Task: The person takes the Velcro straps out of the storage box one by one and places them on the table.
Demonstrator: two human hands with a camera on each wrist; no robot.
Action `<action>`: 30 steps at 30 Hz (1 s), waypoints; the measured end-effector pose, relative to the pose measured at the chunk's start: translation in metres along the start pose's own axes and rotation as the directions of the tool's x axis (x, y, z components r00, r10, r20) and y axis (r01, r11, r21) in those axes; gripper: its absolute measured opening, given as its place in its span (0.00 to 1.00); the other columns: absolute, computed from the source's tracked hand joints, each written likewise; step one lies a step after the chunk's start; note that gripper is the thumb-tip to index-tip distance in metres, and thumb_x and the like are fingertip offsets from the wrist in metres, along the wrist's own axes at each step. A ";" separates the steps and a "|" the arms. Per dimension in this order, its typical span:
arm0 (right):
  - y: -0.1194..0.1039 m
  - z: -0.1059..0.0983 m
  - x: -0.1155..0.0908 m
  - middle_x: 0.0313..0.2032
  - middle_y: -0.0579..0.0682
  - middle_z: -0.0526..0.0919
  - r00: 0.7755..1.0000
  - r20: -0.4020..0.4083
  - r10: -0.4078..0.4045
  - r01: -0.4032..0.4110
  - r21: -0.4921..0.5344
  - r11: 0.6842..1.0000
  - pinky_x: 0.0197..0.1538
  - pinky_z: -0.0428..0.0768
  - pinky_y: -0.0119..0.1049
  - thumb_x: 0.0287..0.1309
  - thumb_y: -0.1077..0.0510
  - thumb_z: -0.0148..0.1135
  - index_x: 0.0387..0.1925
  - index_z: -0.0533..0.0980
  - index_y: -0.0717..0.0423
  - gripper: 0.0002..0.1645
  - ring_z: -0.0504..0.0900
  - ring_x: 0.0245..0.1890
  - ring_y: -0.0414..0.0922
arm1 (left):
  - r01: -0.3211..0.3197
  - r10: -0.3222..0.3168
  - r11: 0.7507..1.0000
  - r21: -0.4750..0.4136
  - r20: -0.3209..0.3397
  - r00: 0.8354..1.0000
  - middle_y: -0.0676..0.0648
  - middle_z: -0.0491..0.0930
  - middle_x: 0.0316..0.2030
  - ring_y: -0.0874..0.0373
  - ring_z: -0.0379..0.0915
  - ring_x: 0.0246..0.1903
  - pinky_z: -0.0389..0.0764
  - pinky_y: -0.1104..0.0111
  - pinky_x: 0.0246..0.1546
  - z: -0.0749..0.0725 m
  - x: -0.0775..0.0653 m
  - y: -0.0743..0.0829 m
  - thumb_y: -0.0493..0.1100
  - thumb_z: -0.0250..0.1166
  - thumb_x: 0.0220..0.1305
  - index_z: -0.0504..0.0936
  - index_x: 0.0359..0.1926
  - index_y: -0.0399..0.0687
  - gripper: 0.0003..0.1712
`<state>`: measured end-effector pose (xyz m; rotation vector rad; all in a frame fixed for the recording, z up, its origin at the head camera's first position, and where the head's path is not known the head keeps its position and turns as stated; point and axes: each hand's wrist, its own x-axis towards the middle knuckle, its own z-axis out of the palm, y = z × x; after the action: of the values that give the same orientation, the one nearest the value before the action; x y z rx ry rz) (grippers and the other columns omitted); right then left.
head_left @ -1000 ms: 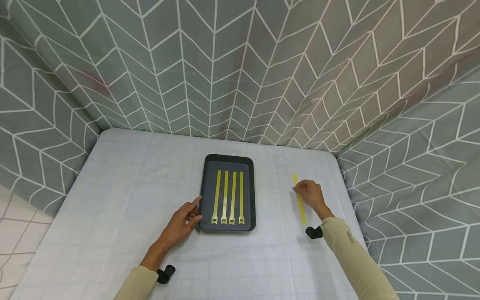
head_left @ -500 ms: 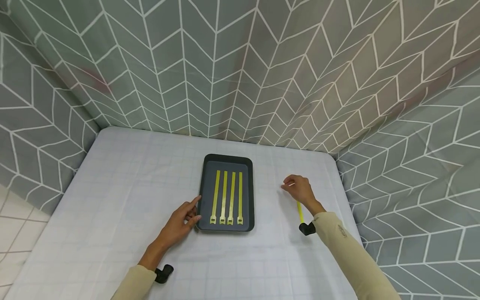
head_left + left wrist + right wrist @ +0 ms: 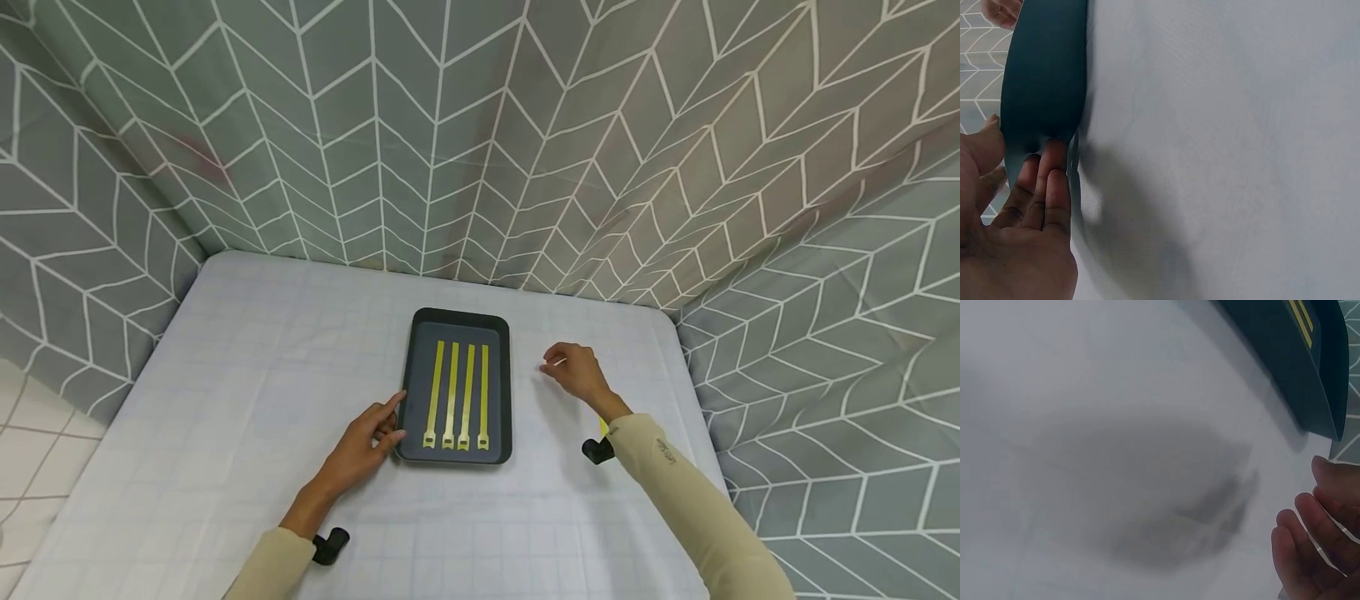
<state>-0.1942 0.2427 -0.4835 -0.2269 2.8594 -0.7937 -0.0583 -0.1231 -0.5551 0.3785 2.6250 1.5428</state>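
A dark grey rectangular tray (image 3: 501, 400) stands mid-table, with several yellow cable straps (image 3: 451, 396) lying side by side in it, slotted heads toward me. My left hand (image 3: 366, 442) holds the tray's left side. In the left wrist view, the left fingers (image 3: 1054, 194) lie against the outer wall, thumb by the rim. To the right of the tray, my right hand (image 3: 576, 370) hovers over the table, fingers loosely bent and nothing between them. Another yellow strap (image 3: 603, 427) lies beneath the right wrist, mostly hidden by the forearm and sleeve.
A white cloth (image 3: 285, 358) covers the table. Grey curtains (image 3: 465, 150) with a white zigzag pattern hang at the back and sides. Small black wrist cameras (image 3: 330, 546) sit below both wrists. Pale floor tiles (image 3: 37, 458) show at the lower left.
The right hand has left the loose strap and moved left toward the tray, its forearm now covering most of that strap. The left hand stays at the tray's side.
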 end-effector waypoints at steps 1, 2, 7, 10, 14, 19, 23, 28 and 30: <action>-0.002 0.001 0.001 0.39 0.59 0.88 1.000 0.001 -0.010 0.010 0.002 1.000 0.42 0.85 0.46 0.59 0.60 0.71 0.42 0.82 0.65 0.13 0.88 0.39 0.54 | -0.001 0.001 1.000 0.000 0.000 1.000 0.47 0.75 0.39 0.66 0.73 0.35 0.80 0.69 0.42 0.000 0.000 0.000 0.35 0.67 0.66 0.64 0.74 0.39 0.38; -0.005 0.001 0.002 0.39 0.59 0.88 1.000 0.004 -0.026 0.026 0.005 1.000 0.43 0.85 0.46 0.59 0.60 0.71 0.41 0.82 0.65 0.12 0.88 0.39 0.54 | -0.003 0.003 1.000 -0.002 0.001 1.000 0.46 0.75 0.40 0.66 0.73 0.35 0.80 0.69 0.42 0.000 0.000 0.000 0.34 0.67 0.66 0.64 0.74 0.39 0.38; -0.015 0.003 0.008 0.41 0.58 0.87 0.988 0.049 -0.146 0.143 0.046 0.989 0.45 0.85 0.45 0.58 0.61 0.70 0.45 0.82 0.66 0.14 0.88 0.40 0.53 | 0.001 -0.001 1.000 -0.005 -0.001 1.000 0.47 0.75 0.40 0.66 0.73 0.35 0.80 0.69 0.42 0.000 0.000 0.000 0.34 0.67 0.65 0.64 0.74 0.39 0.38; -0.021 0.005 0.011 0.42 0.56 0.87 0.973 0.088 -0.215 0.209 0.074 0.975 0.46 0.85 0.44 0.59 0.61 0.71 0.48 0.82 0.65 0.16 0.87 0.41 0.51 | 0.008 -0.008 1.000 -0.009 0.000 1.000 0.46 0.75 0.40 0.66 0.72 0.35 0.80 0.70 0.41 0.000 0.001 0.000 0.34 0.67 0.65 0.64 0.74 0.39 0.38; -0.030 0.008 0.014 0.43 0.56 0.87 0.953 0.129 -0.274 0.259 0.125 0.958 0.47 0.85 0.42 0.58 0.63 0.71 0.49 0.82 0.65 0.17 0.86 0.43 0.51 | 0.014 -0.014 1.000 -0.022 0.000 1.000 0.45 0.75 0.39 0.66 0.72 0.35 0.80 0.70 0.41 0.000 0.000 0.000 0.34 0.68 0.65 0.64 0.74 0.40 0.39; -0.039 0.012 0.016 0.45 0.60 0.85 0.925 0.181 -0.335 0.305 0.171 0.937 0.49 0.85 0.42 0.59 0.66 0.69 0.51 0.80 0.68 0.18 0.85 0.45 0.52 | 0.014 -0.014 1.000 -0.027 0.003 1.000 0.45 0.75 0.39 0.66 0.72 0.35 0.80 0.70 0.40 0.000 0.000 0.000 0.33 0.68 0.65 0.64 0.74 0.39 0.39; -0.045 0.016 0.019 0.47 0.62 0.85 0.910 0.216 -0.354 0.317 0.187 0.930 0.50 0.85 0.42 0.60 0.67 0.69 0.51 0.80 0.68 0.18 0.85 0.46 0.53 | 0.021 -0.021 0.999 -0.029 0.002 1.000 0.45 0.75 0.39 0.65 0.72 0.35 0.80 0.70 0.41 0.001 0.000 0.000 0.33 0.68 0.65 0.64 0.74 0.40 0.39; -0.056 0.021 0.022 0.49 0.61 0.85 0.890 0.261 -0.375 0.338 0.175 0.925 0.52 0.84 0.45 0.59 0.66 0.69 0.52 0.80 0.66 0.18 0.84 0.48 0.54 | 0.037 -0.037 0.999 -0.031 0.004 0.999 0.46 0.75 0.40 0.65 0.73 0.36 0.80 0.70 0.41 0.001 0.001 -0.001 0.33 0.68 0.65 0.64 0.74 0.41 0.39; -0.060 0.024 0.024 0.49 0.60 0.85 0.875 0.280 -0.395 0.359 0.172 0.917 0.53 0.83 0.48 0.59 0.66 0.69 0.52 0.81 0.66 0.18 0.84 0.49 0.55 | 0.040 -0.040 0.999 -0.029 0.002 0.999 0.46 0.75 0.40 0.65 0.73 0.35 0.80 0.70 0.41 0.000 0.000 -0.001 0.34 0.68 0.65 0.64 0.74 0.41 0.39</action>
<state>-0.2072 0.1754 -0.4751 -0.8378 2.4908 -0.8920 -0.0590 -0.1236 -0.5560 0.3224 2.5893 1.5666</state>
